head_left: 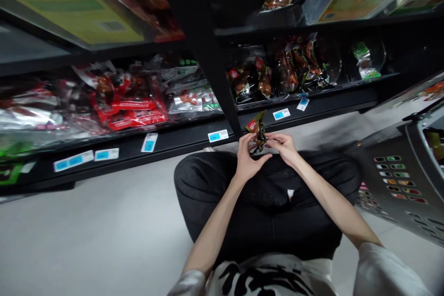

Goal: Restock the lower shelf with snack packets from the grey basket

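A small dark snack packet (258, 132) with a red label sits between both my hands, just above my knees. My left hand (247, 159) grips its lower left side with curled fingers. My right hand (282, 146) pinches its right edge. I crouch in black trousers (208, 185) in front of a low black shelf (194, 138). Similar vacuum-packed snack packets (277, 71) fill the shelf compartment right behind my hands.
Red and silver packets (128, 101) fill the left shelf section, with blue price tags (218, 136) along its edge. A black upright post (215, 78) divides the shelves. A grey perforated basket (398, 180) stands at my right. Pale floor (86, 231) lies to the left.
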A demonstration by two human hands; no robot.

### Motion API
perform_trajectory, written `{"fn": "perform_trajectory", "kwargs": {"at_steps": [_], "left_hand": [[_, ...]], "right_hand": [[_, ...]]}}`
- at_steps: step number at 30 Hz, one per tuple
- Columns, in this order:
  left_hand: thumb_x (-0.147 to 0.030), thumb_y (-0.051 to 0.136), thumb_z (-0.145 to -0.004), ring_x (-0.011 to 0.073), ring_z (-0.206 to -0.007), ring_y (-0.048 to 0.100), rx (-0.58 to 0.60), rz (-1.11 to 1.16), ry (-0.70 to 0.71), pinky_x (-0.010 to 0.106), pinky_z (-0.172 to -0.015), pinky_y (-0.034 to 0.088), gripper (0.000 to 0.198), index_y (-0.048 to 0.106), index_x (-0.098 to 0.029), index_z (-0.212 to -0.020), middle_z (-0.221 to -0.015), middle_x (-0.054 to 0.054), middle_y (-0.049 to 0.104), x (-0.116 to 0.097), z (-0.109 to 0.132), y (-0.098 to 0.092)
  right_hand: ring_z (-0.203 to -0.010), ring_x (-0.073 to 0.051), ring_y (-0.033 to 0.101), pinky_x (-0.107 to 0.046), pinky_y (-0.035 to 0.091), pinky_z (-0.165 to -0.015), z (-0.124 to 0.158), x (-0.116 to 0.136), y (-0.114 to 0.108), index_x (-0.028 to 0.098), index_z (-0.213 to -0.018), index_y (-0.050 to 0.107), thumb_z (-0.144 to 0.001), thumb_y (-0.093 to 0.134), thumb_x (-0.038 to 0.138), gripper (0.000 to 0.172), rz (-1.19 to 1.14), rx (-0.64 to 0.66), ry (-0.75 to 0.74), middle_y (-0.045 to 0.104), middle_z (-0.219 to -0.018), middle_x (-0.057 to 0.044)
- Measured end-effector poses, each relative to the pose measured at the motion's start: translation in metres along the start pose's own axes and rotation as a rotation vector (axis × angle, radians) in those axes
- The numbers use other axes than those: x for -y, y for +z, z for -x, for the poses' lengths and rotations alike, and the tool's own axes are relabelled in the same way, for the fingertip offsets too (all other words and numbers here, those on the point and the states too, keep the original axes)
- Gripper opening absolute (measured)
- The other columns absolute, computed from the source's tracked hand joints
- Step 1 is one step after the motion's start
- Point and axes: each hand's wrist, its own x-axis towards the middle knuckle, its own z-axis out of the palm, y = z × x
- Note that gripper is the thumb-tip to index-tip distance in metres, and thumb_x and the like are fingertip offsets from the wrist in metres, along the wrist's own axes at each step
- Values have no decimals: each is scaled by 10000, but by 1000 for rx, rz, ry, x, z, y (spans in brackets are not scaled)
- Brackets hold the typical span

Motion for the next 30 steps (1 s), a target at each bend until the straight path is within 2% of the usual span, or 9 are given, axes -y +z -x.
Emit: {"fn": "perform_trajectory", "kwargs": {"at_steps": [3, 7, 12, 15, 17, 19, 22, 25, 30], "left_hand": [[-384, 840, -741, 217, -1050, 637, -140, 120, -152, 355, -900, 553, 553, 572, -227, -1199, -1180, 74, 603, 6, -1, 1], [-372, 844, -733, 180, -971, 657, -224, 487, -368, 329, -900, 529, 522, 578, -242, -1163, -1061, 25, 668, 9, -1, 4], [-334, 859, -700, 171, -1019, 657, -186, 862, -497, 333, -933, 511, 576, 570, -323, -1198, -1176, 0, 681, 1, 0, 7], [-332, 868, -685, 181, -1075, 652, -162, 919, -539, 346, -980, 484, 599, 575, -335, -1207, -1220, -2, 679, 0, 2, 7], [-319, 878, -675, 182, -1082, 650, -128, 928, -554, 351, -991, 477, 611, 580, -336, -1208, -1231, -2, 678, 0, 4, 6], [-296, 885, -670, 177, -1068, 654, -90, 929, -558, 348, -989, 477, 602, 591, -330, -1195, -1221, -2, 683, 1, 6, 6], [-263, 891, -666, 168, -1039, 658, -59, 926, -559, 334, -977, 481, 566, 614, -311, -1158, -1158, -6, 698, 2, 7, 6], [-232, 894, -661, 150, -1000, 657, -48, 937, -556, 315, -963, 485, 517, 633, -294, -1103, -1092, -17, 702, 2, 7, 5], [-207, 891, -659, 142, -983, 651, -42, 941, -559, 302, -942, 487, 466, 639, -286, -1042, -1085, -23, 699, -2, 6, 5]], "right_hand": [[-928, -215, 725, -345, 593, -806, 5, 4, 3, 211, -821, 784, -680, 873, 346, 214, 104, 109, -34, 752, -1160, -79], [-862, -216, 736, -335, 599, -734, 7, 12, 5, 197, -829, 780, -719, 849, 359, 208, 150, 201, -30, 765, -1105, -95], [-725, -149, 683, -265, 552, -632, -2, 17, -1, 207, -805, 697, -650, 899, 333, 284, 63, -73, -176, 751, -891, -32], [-811, -143, 668, -272, 564, -735, -6, 19, -4, 245, -979, 684, -596, 930, 314, 460, 53, -83, -197, 728, -1012, -23], [-906, -163, 680, -301, 563, -833, -5, 21, -2, 260, -1096, 669, -632, 911, 338, 530, 34, 17, -127, 721, -1103, -36], [-947, -184, 695, -327, 555, -884, -2, 22, 0, 261, -1175, 645, -679, 881, 362, 558, -3, 101, -36, 742, -1064, -34], [-921, -195, 716, -333, 557, -873, 2, 24, 2, 271, -1268, 591, -677, 883, 340, 663, -42, 127, 24, 767, -960, -10], [-926, -204, 724, -329, 561, -861, 4, 26, 1, 277, -1321, 550, -640, 901, 305, 766, -45, 104, 4, 775, -975, -9], [-896, -219, 736, -345, 580, -833, 3, 28, 0, 271, -1335, 526, -607, 914, 316, 826, -46, 74, 4, 782, -972, -20]]}}
